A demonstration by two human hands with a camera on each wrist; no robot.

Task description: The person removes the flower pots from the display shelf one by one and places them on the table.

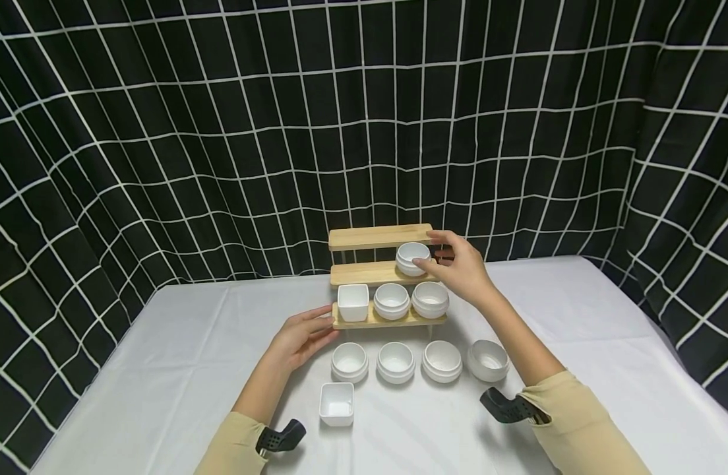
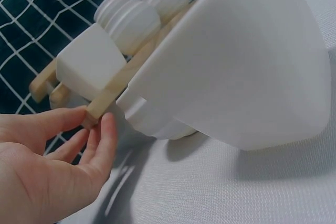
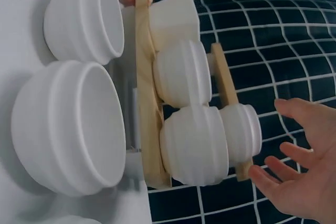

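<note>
Fingers of the right hand (image 1: 463, 265) are spread loosely about the round white ribbed bowl (image 1: 413, 258) on the middle step of the three-step pale wooden rack (image 1: 380, 276). The thumb tip touches the bowl's right side, with the other fingers reaching past it toward the top step. From the head view, three bowls fill the bottom step: a square white bowl (image 1: 353, 302) at the left and two round ones (image 1: 392, 300) beside it. The middle step carries only the one bowl, and the top step is bare. Four round white bowls (image 1: 396, 361) wait in a row on the white counter (image 1: 162, 369) near the rack, with another square white bowl (image 1: 337, 403) nearer still. So, as I judge it, four are shelved and five remain. The left hand (image 1: 301, 335) lies flat and relaxed, its fingertips against the left end of the bottom step.

The left wrist view shows those straight fingers (image 2: 103, 139) touching the end of the plank, a large white shape blocking much else.

In the right wrist view the fingers (image 3: 286, 174) are apart and nearly straight just beside the bowl, perhaps barely touching; no grip shows.
</note>
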